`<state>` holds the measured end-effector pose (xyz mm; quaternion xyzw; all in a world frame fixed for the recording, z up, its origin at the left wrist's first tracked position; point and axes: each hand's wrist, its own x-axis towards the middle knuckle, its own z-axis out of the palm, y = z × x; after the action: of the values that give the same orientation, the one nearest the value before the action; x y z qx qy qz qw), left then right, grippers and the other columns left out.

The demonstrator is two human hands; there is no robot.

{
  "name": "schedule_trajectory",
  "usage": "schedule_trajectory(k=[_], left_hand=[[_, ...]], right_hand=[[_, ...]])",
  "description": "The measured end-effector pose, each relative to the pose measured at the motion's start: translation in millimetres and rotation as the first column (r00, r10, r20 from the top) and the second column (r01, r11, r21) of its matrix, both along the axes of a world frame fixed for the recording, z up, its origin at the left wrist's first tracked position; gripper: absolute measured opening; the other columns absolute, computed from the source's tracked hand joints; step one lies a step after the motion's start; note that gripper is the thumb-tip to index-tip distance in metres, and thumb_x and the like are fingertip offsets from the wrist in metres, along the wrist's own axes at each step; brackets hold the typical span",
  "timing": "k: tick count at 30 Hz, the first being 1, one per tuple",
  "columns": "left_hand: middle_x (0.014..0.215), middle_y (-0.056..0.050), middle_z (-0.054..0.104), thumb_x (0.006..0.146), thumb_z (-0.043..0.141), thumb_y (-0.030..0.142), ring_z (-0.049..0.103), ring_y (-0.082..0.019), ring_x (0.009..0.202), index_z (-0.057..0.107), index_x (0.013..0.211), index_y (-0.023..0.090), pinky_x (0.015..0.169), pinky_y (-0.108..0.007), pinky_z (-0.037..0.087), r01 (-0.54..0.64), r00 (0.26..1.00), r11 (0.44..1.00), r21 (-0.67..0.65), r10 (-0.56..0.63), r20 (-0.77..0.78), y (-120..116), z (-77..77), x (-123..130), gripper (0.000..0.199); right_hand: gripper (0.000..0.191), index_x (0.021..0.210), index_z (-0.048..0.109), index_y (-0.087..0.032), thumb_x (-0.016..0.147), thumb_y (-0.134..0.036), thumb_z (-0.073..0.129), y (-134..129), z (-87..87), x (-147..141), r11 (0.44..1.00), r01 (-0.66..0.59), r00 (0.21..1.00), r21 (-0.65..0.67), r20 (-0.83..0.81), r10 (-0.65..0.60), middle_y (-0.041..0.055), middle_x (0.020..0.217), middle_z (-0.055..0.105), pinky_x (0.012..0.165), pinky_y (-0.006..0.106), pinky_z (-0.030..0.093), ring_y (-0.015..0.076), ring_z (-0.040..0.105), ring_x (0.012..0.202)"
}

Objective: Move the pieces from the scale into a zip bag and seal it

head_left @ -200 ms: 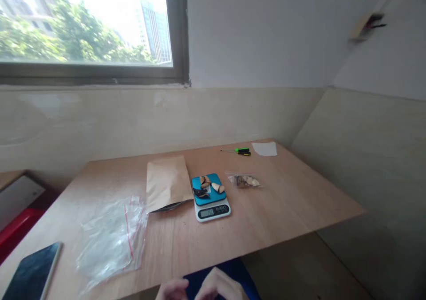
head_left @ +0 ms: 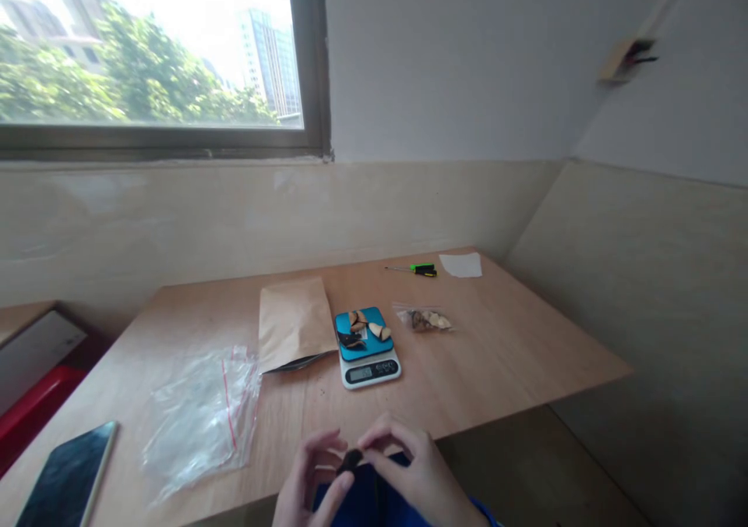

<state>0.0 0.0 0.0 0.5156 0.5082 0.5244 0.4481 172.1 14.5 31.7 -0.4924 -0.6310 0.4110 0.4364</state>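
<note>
Near the table's front edge, my left hand (head_left: 309, 484) and my right hand (head_left: 412, 461) hold a small dark piece (head_left: 351, 461) between their fingertips. Beyond them stands a white kitchen scale (head_left: 372, 373) with a blue plate (head_left: 379, 348). Several brown, pale and dark dried pieces (head_left: 379, 331) lie on the plate. The digits on its display are too small to read. A brown paper bag (head_left: 295, 320) lies just left of the scale, its open end toward me. Right of the scale is a small clear bag of dried pieces (head_left: 429, 320).
Clear plastic bags with red strips (head_left: 195, 422) lie on the left of the wooden table (head_left: 496, 355). A phone (head_left: 70, 476) is at the near left corner. Screwdrivers (head_left: 424, 269) and a white paper (head_left: 461, 265) lie at the back. A red object (head_left: 38, 402) stands beyond the left edge.
Both hands have risen further into view, and the dark piece between them now shows. The camera view has shifted slightly.
</note>
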Motion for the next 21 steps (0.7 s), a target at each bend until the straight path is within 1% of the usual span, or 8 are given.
schedule_trajectory(k=[2,3,5,6,9,11,16,21], left_hand=[[0.089,-0.009,0.067,0.082,0.056,0.056,0.066,-0.021,0.079,0.061,0.108,0.019,0.067,-0.03,0.056,-0.034,0.996,0.998,0.054,0.038,-0.077,20.3,-1.2,-2.0,0.046],[0.093,-0.01,0.067,0.082,0.056,0.055,0.066,-0.022,0.083,0.062,0.105,0.018,0.07,-0.033,0.057,-0.062,0.99,0.994,0.085,0.072,-0.121,32.4,-4.1,-6.7,0.044],[0.1,-0.011,0.066,0.079,0.06,0.054,0.066,-0.024,0.086,0.063,0.101,0.018,0.072,-0.038,0.057,-0.106,0.966,0.985,0.137,0.135,-0.222,58.2,-12.6,-22.7,0.043],[0.099,-0.012,0.066,0.075,0.061,0.056,0.066,-0.025,0.085,0.064,0.098,0.018,0.07,-0.039,0.058,-0.106,0.951,0.981,0.164,0.148,-0.272,70.3,-17.0,-32.7,0.045],[0.099,-0.013,0.066,0.076,0.059,0.056,0.066,-0.026,0.088,0.066,0.096,0.018,0.071,-0.041,0.058,-0.119,0.921,0.977,0.177,0.175,-0.347,93.8,-26.2,-61.3,0.044],[0.096,-0.011,0.067,0.077,0.058,0.056,0.066,-0.025,0.087,0.067,0.092,0.019,0.07,-0.039,0.057,-0.115,0.914,0.979,0.167,0.17,-0.369,95.8,-28.3,-72.4,0.041],[0.093,-0.009,0.068,0.079,0.055,0.058,0.065,-0.025,0.091,0.068,0.087,0.021,0.072,-0.036,0.055,-0.217,0.913,0.964,0.152,0.255,-0.318,71.5,-35.7,-74.4,0.04],[0.096,-0.01,0.07,0.075,0.056,0.063,0.065,-0.027,0.096,0.068,0.087,0.02,0.076,-0.037,0.055,-0.286,0.916,0.956,0.059,0.291,-0.275,47.1,-49.8,-82.2,0.046]], right_hand=[[0.012,0.088,0.069,-0.019,0.086,-0.028,0.061,32.9,-6.9,13.4,0.983,0.159,0.987,0.092,-0.001,-0.16,0.004,0.085,0.072,0.075,0.026,0.054,0.017,0.068,0.081],[0.012,0.089,0.068,-0.018,0.086,-0.027,0.06,51.6,-13.0,19.9,0.952,0.262,0.964,0.156,0.009,-0.266,0.0049,0.086,0.072,0.073,0.027,0.055,0.0178,0.069,0.08],[0.015,0.089,0.066,-0.017,0.089,-0.027,0.055,87.9,-27.2,30.1,0.855,0.409,0.888,0.317,0.077,-0.453,0.0064,0.085,0.072,0.07,0.029,0.055,0.0186,0.068,0.076],[0.017,0.086,0.064,-0.016,0.091,-0.027,0.052,103.3,-34.1,33.2,0.81,0.413,0.857,0.416,0.123,-0.5,0.0071,0.083,0.071,0.069,0.03,0.054,0.0192,0.068,0.075],[0.021,0.077,0.063,-0.018,0.092,-0.028,0.051,130.6,-49.0,34.8,0.794,0.345,0.852,0.5,0.188,-0.488,0.0064,0.078,0.07,0.07,0.033,0.052,0.0207,0.065,0.075],[0.021,0.076,0.063,-0.019,0.092,-0.027,0.051,135.0,-53.5,33.2,0.797,0.303,0.857,0.522,0.217,-0.468,0.0058,0.08,0.069,0.075,0.035,0.051,0.0215,0.064,0.079],[0.018,0.083,0.065,-0.02,0.094,-0.023,0.05,135.7,-58.1,35.1,0.79,0.229,0.828,0.569,0.313,-0.465,0.0056,0.088,0.069,0.081,0.037,0.047,0.0215,0.061,0.087],[0.02,0.088,0.069,-0.022,0.093,-0.017,0.05,134.8,-65.8,39.5,0.799,0.07,0.685,0.597,0.554,-0.474,0.0075,0.1,0.066,0.078,0.036,0.045,0.0221,0.058,0.091]])
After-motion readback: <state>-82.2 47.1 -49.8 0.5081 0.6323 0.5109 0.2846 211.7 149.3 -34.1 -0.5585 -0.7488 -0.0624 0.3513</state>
